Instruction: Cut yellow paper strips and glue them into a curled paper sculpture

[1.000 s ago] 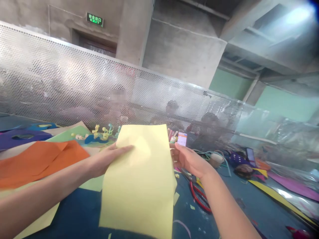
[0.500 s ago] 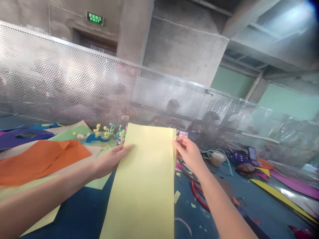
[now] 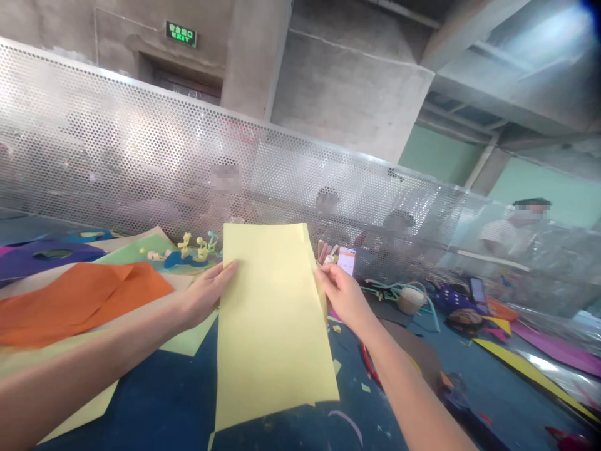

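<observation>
Head view: your left hand (image 3: 206,294) grips the yellow paper sheet (image 3: 270,319) at its left edge, fingers flat on front, arm stretched fwd. Your right hand (image 3: 340,294) pinches the right edge, thumb on top. Sheet is held up above the blue table (image 3: 154,401), slightly tilted. Green sign (image 3: 181,34) on the wall reads "EXIT"; other characters not legible.

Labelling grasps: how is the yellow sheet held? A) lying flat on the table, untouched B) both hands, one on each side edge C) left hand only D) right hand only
B: the left hand grips the left edge of the yellow sheet and the right hand pinches its right edge, lifting it above the blue table.
</observation>
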Demonstrator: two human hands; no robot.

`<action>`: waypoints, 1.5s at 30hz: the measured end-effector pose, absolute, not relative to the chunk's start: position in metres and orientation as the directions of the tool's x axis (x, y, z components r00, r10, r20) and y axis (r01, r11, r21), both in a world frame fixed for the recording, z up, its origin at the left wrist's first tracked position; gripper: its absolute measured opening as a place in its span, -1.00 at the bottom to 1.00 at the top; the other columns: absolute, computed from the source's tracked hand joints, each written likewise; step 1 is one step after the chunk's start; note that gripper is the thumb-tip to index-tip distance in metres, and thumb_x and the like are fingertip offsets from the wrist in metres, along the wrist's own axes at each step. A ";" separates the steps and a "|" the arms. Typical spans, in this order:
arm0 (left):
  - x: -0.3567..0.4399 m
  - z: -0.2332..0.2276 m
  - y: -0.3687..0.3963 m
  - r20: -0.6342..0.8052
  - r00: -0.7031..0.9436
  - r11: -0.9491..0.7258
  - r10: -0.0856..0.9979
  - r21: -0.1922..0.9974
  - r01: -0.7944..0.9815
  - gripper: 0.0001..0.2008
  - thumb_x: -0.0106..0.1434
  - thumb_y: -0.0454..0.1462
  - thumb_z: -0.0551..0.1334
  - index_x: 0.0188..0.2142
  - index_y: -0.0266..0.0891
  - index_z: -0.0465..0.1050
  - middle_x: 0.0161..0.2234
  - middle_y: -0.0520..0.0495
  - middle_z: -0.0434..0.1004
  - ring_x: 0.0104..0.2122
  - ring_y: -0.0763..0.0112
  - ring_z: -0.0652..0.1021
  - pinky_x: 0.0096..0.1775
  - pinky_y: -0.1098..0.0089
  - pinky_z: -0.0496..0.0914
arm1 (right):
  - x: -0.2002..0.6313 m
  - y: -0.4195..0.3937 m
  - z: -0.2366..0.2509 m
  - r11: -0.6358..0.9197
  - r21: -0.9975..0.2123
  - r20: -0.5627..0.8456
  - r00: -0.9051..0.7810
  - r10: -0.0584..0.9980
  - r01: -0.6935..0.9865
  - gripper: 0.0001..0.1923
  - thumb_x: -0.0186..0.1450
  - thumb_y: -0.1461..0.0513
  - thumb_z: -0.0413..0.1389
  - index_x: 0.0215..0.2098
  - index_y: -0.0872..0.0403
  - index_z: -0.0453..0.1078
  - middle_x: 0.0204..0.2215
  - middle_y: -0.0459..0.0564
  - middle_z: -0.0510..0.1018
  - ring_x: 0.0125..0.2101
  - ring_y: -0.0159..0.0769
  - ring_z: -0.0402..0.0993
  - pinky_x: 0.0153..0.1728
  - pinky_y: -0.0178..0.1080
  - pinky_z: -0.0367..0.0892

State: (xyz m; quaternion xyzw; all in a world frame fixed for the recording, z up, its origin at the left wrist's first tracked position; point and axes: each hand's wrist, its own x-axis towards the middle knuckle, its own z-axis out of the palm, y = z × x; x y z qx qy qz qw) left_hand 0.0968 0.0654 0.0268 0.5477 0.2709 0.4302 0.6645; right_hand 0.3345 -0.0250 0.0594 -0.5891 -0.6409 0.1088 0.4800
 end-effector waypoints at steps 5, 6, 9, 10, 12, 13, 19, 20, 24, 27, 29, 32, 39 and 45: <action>0.097 0.030 0.067 0.117 0.385 -0.003 0.916 0.959 -0.285 -0.65 0.13 -0.07 0.16 -0.13 -0.15 0.35 -0.17 -0.08 0.50 -0.30 0.25 0.55 -0.34 0.35 0.47 | 0.330 -0.026 0.060 0.234 -0.772 0.352 0.092 0.931 0.591 -0.70 0.25 0.01 -0.11 -0.40 0.03 0.26 -0.56 -0.09 0.44 -0.52 -0.30 0.39 -0.53 -0.31 0.25; 0.096 0.031 0.068 0.125 0.364 -0.019 0.923 0.959 -0.281 -0.66 0.13 -0.07 0.16 -0.13 -0.14 0.35 -0.16 -0.07 0.49 -0.30 0.26 0.55 -0.36 0.37 0.47 | 0.329 -0.027 0.059 0.220 -0.802 0.301 0.058 0.952 0.555 -0.71 0.25 0.02 -0.11 -0.40 0.03 0.26 -0.56 -0.10 0.44 -0.53 -0.31 0.38 -0.54 -0.32 0.24; 0.094 0.030 0.072 0.136 0.346 -0.042 0.928 0.963 -0.266 -0.64 0.12 -0.06 0.16 -0.11 -0.12 0.34 -0.12 -0.07 0.47 -0.27 0.28 0.54 -0.39 0.43 0.46 | 0.330 -0.025 0.056 0.243 -0.780 0.328 0.046 0.944 0.576 -0.75 0.25 0.05 -0.09 -0.41 0.04 0.22 -0.55 -0.13 0.40 -0.55 -0.35 0.34 -0.54 -0.33 0.21; 0.093 0.030 0.072 0.132 0.353 -0.036 0.926 0.963 -0.266 -0.63 0.12 -0.05 0.16 -0.11 -0.13 0.33 -0.11 -0.08 0.47 -0.26 0.28 0.54 -0.39 0.44 0.46 | 0.330 -0.024 0.054 0.260 -0.732 0.387 0.070 0.919 0.630 -0.76 0.25 0.05 -0.09 -0.42 0.04 0.20 -0.57 -0.14 0.37 -0.55 -0.36 0.31 -0.54 -0.34 0.19; 0.092 0.030 0.071 0.129 0.385 -0.021 0.914 0.962 -0.272 -0.60 0.10 -0.05 0.18 -0.09 -0.14 0.33 -0.11 -0.10 0.47 -0.23 0.27 0.53 -0.36 0.43 0.47 | 0.330 -0.021 0.051 0.266 -0.610 0.508 0.111 0.854 0.746 -0.77 0.25 0.07 -0.08 -0.45 0.03 0.17 -0.61 -0.16 0.32 -0.56 -0.37 0.28 -0.54 -0.34 0.13; 0.092 0.030 0.070 0.135 0.413 -0.018 0.901 0.962 -0.273 -0.60 0.09 -0.07 0.20 -0.09 -0.14 0.33 -0.11 -0.11 0.47 -0.23 0.26 0.53 -0.33 0.41 0.47 | 0.331 -0.020 0.050 0.255 -0.563 0.550 0.126 0.826 0.786 -0.77 0.24 0.07 -0.07 -0.46 0.03 0.16 -0.63 -0.17 0.29 -0.58 -0.37 0.26 -0.55 -0.34 0.11; 0.090 0.034 0.069 0.180 0.435 -0.080 0.882 0.968 -0.239 -0.64 0.05 -0.14 0.26 -0.15 -0.20 0.37 -0.18 -0.11 0.52 -0.31 0.27 0.56 -0.31 0.35 0.48 | 0.336 -0.022 0.052 0.177 -0.818 0.287 0.122 0.950 0.547 -0.68 0.23 -0.04 -0.12 -0.41 0.02 0.21 -0.64 -0.16 0.34 -0.63 -0.37 0.29 -0.60 -0.34 0.17; 0.090 0.033 0.070 0.187 0.417 -0.091 0.889 0.967 -0.240 -0.65 0.06 -0.14 0.25 -0.16 -0.21 0.37 -0.20 -0.11 0.53 -0.33 0.27 0.56 -0.32 0.35 0.48 | 0.337 -0.024 0.053 0.146 -0.867 0.205 0.075 0.976 0.477 -0.67 0.23 -0.04 -0.11 -0.40 0.02 0.22 -0.61 -0.15 0.36 -0.62 -0.37 0.31 -0.59 -0.34 0.20; 0.088 0.030 0.077 0.225 0.354 -0.133 0.908 0.955 -0.266 -0.68 0.06 -0.15 0.25 -0.19 -0.22 0.40 -0.26 -0.11 0.55 -0.35 0.28 0.56 -0.32 0.35 0.48 | 0.334 -0.029 0.055 0.145 -0.897 0.117 -0.094 0.989 0.418 -0.72 0.22 0.00 -0.05 -0.41 0.05 0.21 -0.50 -0.13 0.39 -0.48 -0.36 0.36 -0.48 -0.32 0.26; 0.088 0.029 0.080 0.232 0.338 -0.132 0.912 0.947 -0.292 -0.68 0.05 -0.16 0.26 -0.20 -0.22 0.42 -0.26 -0.11 0.55 -0.34 0.27 0.56 -0.33 0.37 0.48 | 0.330 -0.026 0.051 0.220 -0.750 0.285 0.005 0.959 0.624 -0.73 0.23 0.02 -0.07 -0.42 0.05 0.19 -0.57 -0.17 0.32 -0.53 -0.39 0.29 -0.49 -0.34 0.20; 0.088 0.028 0.081 0.226 0.335 -0.121 0.915 0.943 -0.309 -0.69 0.05 -0.16 0.26 -0.20 -0.22 0.43 -0.26 -0.10 0.55 -0.34 0.28 0.56 -0.35 0.40 0.48 | 0.328 -0.024 0.048 0.210 -0.602 0.419 0.080 0.904 0.770 -0.74 0.22 0.03 -0.07 -0.45 0.04 0.17 -0.64 -0.21 0.23 -0.60 -0.41 0.20 -0.55 -0.35 0.12; 0.087 0.029 0.082 0.217 0.321 -0.111 0.922 0.942 -0.316 -0.69 0.05 -0.15 0.25 -0.22 -0.22 0.44 -0.28 -0.10 0.56 -0.36 0.29 0.56 -0.36 0.41 0.47 | 0.327 -0.022 0.047 0.213 -0.569 0.466 0.099 0.879 0.795 -0.74 0.23 0.02 -0.08 -0.43 0.03 0.18 -0.68 -0.22 0.22 -0.64 -0.42 0.16 -0.60 -0.36 0.08; 0.086 0.027 0.086 0.233 0.236 -0.147 0.943 0.931 -0.333 -0.66 0.04 -0.13 0.26 -0.20 -0.23 0.42 -0.28 -0.09 0.56 -0.35 0.26 0.56 -0.32 0.35 0.47 | 0.330 -0.021 0.047 0.189 -0.721 0.301 0.056 0.952 0.666 -0.65 0.24 -0.02 -0.12 -0.39 0.06 0.30 -0.53 -0.07 0.45 -0.52 -0.31 0.38 -0.57 -0.33 0.20; 0.087 0.021 0.090 0.252 0.180 -0.187 0.951 0.931 -0.314 -0.66 0.04 -0.12 0.24 -0.21 -0.25 0.41 -0.30 -0.10 0.56 -0.38 0.27 0.56 -0.33 0.35 0.47 | 0.330 -0.019 0.046 0.192 -0.554 0.468 0.112 0.876 0.810 -0.65 0.23 -0.01 -0.09 -0.44 0.08 0.31 -0.53 -0.03 0.47 -0.48 -0.27 0.40 -0.51 -0.31 0.21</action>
